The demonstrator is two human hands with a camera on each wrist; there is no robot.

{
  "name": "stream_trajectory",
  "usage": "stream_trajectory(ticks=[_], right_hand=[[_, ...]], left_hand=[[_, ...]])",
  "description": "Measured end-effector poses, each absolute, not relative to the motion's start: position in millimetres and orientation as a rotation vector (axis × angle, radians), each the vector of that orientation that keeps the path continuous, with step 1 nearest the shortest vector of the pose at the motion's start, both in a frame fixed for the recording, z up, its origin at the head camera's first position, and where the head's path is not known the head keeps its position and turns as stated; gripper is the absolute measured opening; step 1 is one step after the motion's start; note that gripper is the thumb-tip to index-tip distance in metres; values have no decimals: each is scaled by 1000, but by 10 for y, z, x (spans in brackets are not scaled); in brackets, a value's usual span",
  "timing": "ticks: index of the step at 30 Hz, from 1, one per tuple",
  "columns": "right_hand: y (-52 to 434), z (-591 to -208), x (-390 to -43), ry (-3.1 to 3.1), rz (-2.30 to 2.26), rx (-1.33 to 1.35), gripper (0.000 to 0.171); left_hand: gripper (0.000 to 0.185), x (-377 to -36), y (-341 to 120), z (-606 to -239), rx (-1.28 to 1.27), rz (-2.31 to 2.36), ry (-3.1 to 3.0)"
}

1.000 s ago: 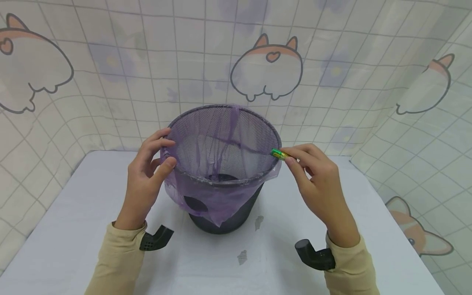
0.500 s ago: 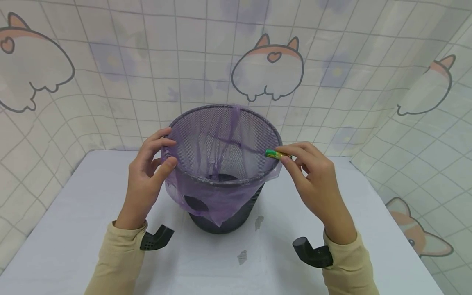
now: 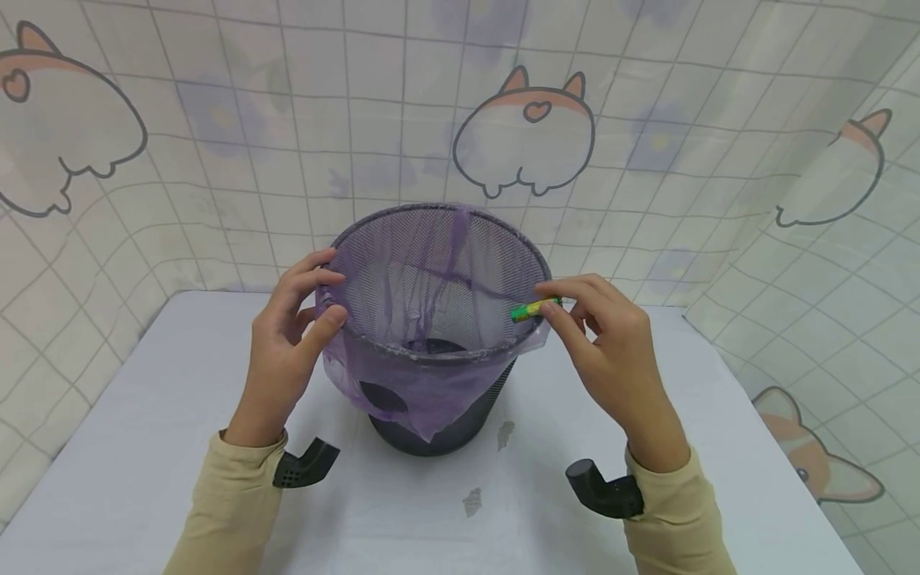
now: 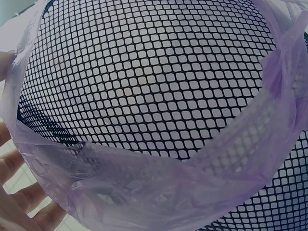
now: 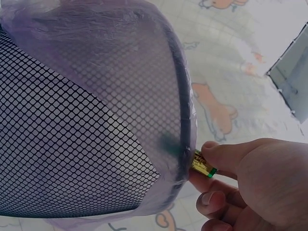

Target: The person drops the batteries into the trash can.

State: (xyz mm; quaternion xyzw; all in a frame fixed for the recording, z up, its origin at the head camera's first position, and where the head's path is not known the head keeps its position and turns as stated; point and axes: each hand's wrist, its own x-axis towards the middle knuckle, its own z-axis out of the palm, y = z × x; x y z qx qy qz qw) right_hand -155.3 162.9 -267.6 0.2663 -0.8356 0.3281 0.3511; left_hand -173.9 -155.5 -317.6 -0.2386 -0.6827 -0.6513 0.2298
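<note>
A black mesh wastebasket point(image 3: 496, 383) stands in the middle of the head view, lined with a thin purple trash bag point(image 3: 431, 391) folded out over its rim. My left hand point(image 3: 287, 339) holds the rim and the bag at the left side, thumb toward the front. At the right side of the rim, my right hand point(image 3: 607, 343) pinches a small green and yellow battery point(image 3: 528, 310) between thumb and fingers. The battery's green end points inward over the basket's opening. In the right wrist view, the battery's gold part point(image 5: 202, 163) shows outside the rim, its far end blurred behind the bag.
The basket stands on a white table point(image 3: 402, 519) with two small grey patches point(image 3: 472, 501) in front of it. Behind rises a checked cloth backdrop point(image 3: 359, 136) printed with cartoon corgis. A black wrist device point(image 3: 607, 489) juts from the right sleeve.
My right hand has moved slightly left with the battery, bringing it over the rim and turning its green end downward. The left hand keeps its place on the rim.
</note>
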Motion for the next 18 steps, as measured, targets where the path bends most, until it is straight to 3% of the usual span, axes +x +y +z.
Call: stream_trajectory(ticks=[18], right_hand=[[1594,-2680,-1586,-2150,898,723,20]], left_hand=[[34,-1736,-1547,-3180,-647,-1778,-1886]])
